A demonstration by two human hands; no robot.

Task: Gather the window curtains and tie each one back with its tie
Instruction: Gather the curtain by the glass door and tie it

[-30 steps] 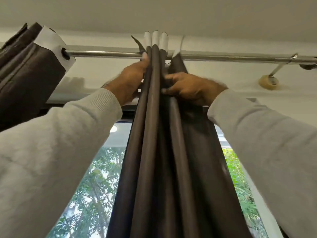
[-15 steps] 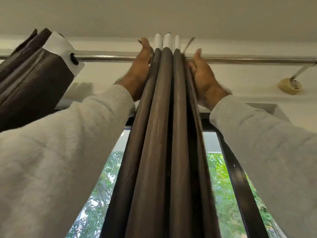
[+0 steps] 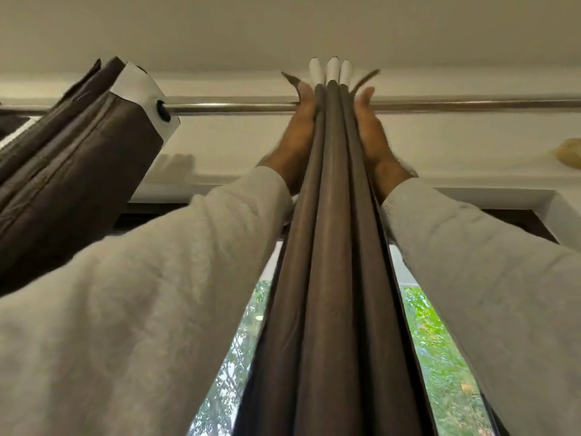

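So, working across from the left: you've got one brown curtain [image 3: 72, 171] already bunched up at the far left of the metal rod [image 3: 226, 107], with its white lining and a dark eyelet showing where the rod goes through it. Your left sleeve [image 3: 141, 294] fills most of the lower left of the view. Your left hand [image 3: 298, 136] is up by the rod, fingers straight and pressed flat against the left side of the middle curtain [image 3: 333, 247], so it's pushing on the fabric rather than gripping it. That middle curtain is gathered into tight vertical folds between your two hands, with three white folded tops poking up above the rod. It hangs straight down the center of the window [image 3: 440, 357], and you can see green leaves outside on either side of it. Your right hand [image 3: 371, 133] mirrors the other one, flat and straight-fingered against the right side of the folds, touching them near the rod. Your right sleeve [image 3: 487, 278] covers the lower right. Way over at the right edge there's a roundish tan thing [image 3: 570, 152] on the wall, too cut off to tell what it is.
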